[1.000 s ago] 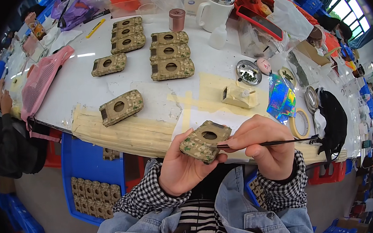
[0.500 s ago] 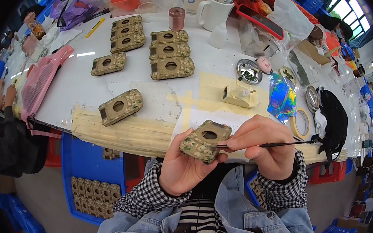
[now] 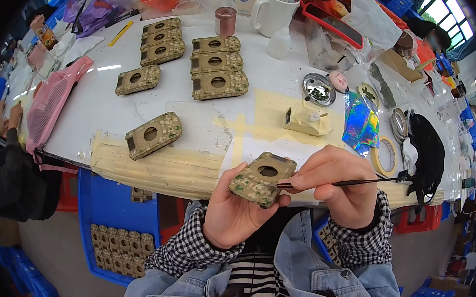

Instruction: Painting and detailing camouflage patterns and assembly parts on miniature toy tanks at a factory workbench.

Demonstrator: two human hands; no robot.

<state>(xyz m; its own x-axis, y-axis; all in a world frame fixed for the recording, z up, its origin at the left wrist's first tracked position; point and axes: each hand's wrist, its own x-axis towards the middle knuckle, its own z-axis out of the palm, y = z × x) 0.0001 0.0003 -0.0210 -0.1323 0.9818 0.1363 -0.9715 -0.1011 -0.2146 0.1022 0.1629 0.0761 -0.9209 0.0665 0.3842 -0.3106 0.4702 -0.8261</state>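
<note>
My left hand (image 3: 234, 217) is closed around a camouflage-painted model tank hull (image 3: 253, 188), tilted, with a round hole in its top. In my right hand (image 3: 340, 182) is a slim dark stick-like tool (image 3: 365, 181), pinched between thumb and fingers. Its tip meets the right side of the hull; whether it is a fine brush or tweezers I cannot tell. Another camouflage hull (image 3: 153, 135) lies on the table beyond my left hand. Farther back are one more single hull (image 3: 137, 80) and two columns of hulls (image 3: 219, 85).
A tape-covered block (image 3: 306, 121), a round tin (image 3: 318, 89) with dark green bits, holographic film (image 3: 360, 121) and a tape roll (image 3: 384, 157) lie to the right. A white mug (image 3: 275, 15) stands behind. Below the table edge, a blue crate (image 3: 119, 201) holds several hulls. Someone sits at left.
Both hands stay almost in place, with the tool against the hull. The tool has turned or shifted very slightly.
</note>
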